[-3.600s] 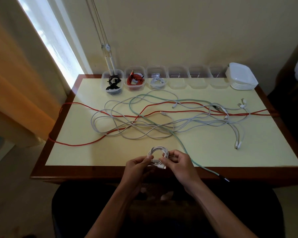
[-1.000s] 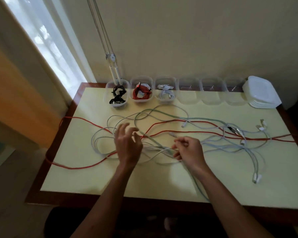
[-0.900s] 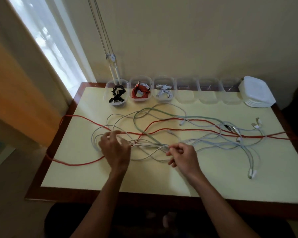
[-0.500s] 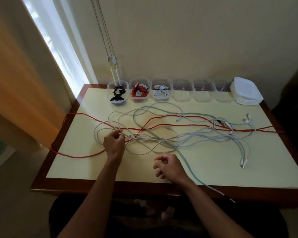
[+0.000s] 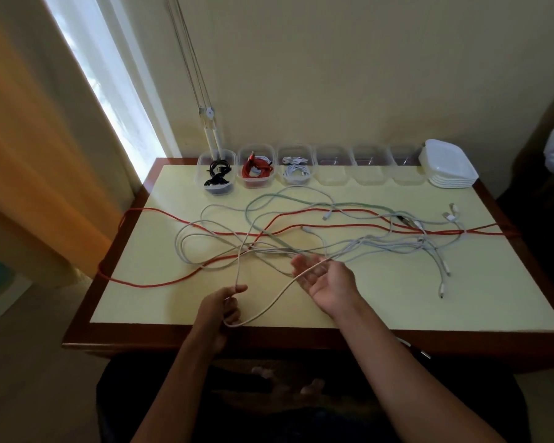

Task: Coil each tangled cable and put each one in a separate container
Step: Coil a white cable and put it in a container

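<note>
Since earlier, left hand (image 5: 219,306) pulled white cable (image 5: 271,303) nearer; right hand (image 5: 325,278) opened.

Cream wall (image 5: 349,68), bright window (image 5: 109,87), perhaps an orange curtain (image 5: 23,148).

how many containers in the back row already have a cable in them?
3, the leftmost ones: black cable, red cable, white cable. The other three containers look empty. Lids stacked right.

Daylight pours in from the window (image 5: 109,91) at the left, blown out to white, with glare on the table (image 5: 160,187) corner nearest it. The rest sits dim and warm. Wide-angle bending curves the edges; the fingers look slightly soft, the lower frame dark
</note>
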The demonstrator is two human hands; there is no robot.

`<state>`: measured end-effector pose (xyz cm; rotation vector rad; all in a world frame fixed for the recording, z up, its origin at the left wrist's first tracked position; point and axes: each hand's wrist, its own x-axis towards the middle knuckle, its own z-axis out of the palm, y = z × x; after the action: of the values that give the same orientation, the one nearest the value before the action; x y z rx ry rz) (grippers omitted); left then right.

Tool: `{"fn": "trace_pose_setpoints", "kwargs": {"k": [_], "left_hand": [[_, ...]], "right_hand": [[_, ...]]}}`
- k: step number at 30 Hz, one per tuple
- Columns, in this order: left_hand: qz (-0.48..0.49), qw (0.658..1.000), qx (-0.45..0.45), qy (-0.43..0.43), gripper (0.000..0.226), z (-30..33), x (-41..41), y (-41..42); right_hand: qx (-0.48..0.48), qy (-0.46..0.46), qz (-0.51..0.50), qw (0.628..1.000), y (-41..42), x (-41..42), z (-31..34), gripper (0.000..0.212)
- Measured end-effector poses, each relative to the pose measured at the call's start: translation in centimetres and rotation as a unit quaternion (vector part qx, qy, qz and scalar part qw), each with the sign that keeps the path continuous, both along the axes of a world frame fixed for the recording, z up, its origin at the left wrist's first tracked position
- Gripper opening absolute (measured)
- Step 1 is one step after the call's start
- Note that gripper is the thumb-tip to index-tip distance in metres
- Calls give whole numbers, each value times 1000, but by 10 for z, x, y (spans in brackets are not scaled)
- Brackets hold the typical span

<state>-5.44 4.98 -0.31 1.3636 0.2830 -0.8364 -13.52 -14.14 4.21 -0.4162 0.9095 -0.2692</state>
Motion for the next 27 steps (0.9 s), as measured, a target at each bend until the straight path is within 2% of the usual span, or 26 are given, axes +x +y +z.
{"fn": "trace_pose_setpoints", "kwargs": {"k": [2,4,7,8,10,12,13,16,17,20,21,23,25,27], "left_hand": [[-1,990,113,-84,27,-3,-2,4],[-36,959,215,-181,25,0,-3,5],[-93,853,403,-319,31,6,-6,-1],[-85,827,422,-361,37,8,-7,-5],[-54,806,385,-446,35,17,-11,-14],[-74,814,315,-483,21,26,-15,-25],[-112,828,275,-475,19,28,-18,-31],[-259,862,162,-404,47,33,-30,-47],[-297,865,136,-381,49,33,-35,-51],[-381,827,121,-395,32,26,-45,-56],[-380,821,124,-407,26,24,-46,-55],[-337,837,121,-413,21,23,-47,-53],[-305,861,103,-394,20,23,-45,-47],[-325,858,107,-384,20,24,-46,-42]], "right_hand": [[26,-10,-85,996,-9,-10,0,18],[-25,32,-119,992,-16,-21,-4,21],[-194,86,-36,977,-9,-38,-12,22],[-250,86,4,964,-2,-45,-14,23],[-341,72,77,934,11,-57,-16,25],[-413,57,140,898,23,-66,-18,24],[-446,54,169,877,28,-70,-19,23],[-527,42,258,809,40,-75,-24,18],[-546,38,285,787,43,-77,-25,17],[-565,36,357,743,50,-79,-31,27],[-559,41,375,738,50,-80,-32,30],[-537,67,383,749,44,-81,-34,27],[-497,104,336,793,33,-81,-35,25],[-438,119,268,850,20,-79,-32,26]]}}
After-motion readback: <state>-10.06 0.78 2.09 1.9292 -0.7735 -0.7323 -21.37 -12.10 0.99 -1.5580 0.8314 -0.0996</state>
